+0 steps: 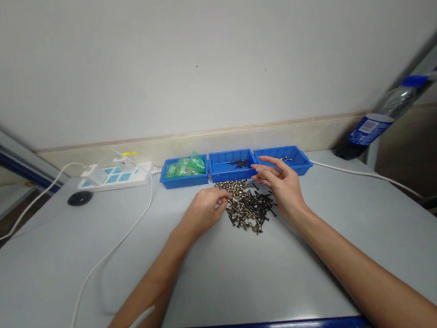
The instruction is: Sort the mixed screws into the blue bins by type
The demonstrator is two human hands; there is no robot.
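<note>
A heap of small screws (251,207), some brassy and some black, lies loose on the table. My left hand (207,206) rests at the heap's left edge with its fingers curled into a pinch; whatever is between the fingertips is too small to make out. Over the heap's right side, in front of the right blue bin (299,164), my right hand (282,183) is raised with its fingers apart, and no held thing shows. Several black screws (239,163) lie in the middle blue bin (221,171). A few screws (285,158) show in the right bin, partly hidden by my right hand.
The left blue bin (184,181) holds green plastic bags (190,165). Left of it are a white power strip (142,177) with plugs and a black disc (79,198). A white cable (97,268) crosses the table and my left forearm. A bottle (373,126) leans at the right.
</note>
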